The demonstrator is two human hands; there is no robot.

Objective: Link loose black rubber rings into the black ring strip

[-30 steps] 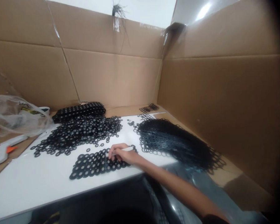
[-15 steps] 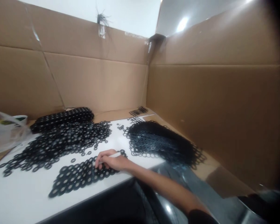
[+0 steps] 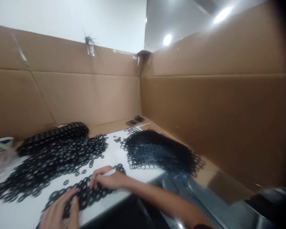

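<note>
A flat panel of joined black rings (image 3: 84,198) lies near the front edge of the white tabletop. My right hand (image 3: 107,178) is closed around a slim white pen-like tool (image 3: 110,172), its tip hidden by the fingers over the panel. At the panel's left end rests my left hand (image 3: 62,210), fingers stretched out and apart, touching the rings. A few loose black rings (image 3: 66,182) lie just beyond the panel.
A large heap of black rings (image 3: 54,162) spreads along the left, with a rolled ring mesh (image 3: 59,133) behind it. More ring mesh (image 3: 157,151) is piled at the right. Cardboard walls (image 3: 105,92) enclose the back and right. A plastic bag (image 3: 1,159) sits far left.
My left hand has come into view from the lower left and now rests on the panel. The right hand still grips the white tool over the rings. The camera view has shifted.
</note>
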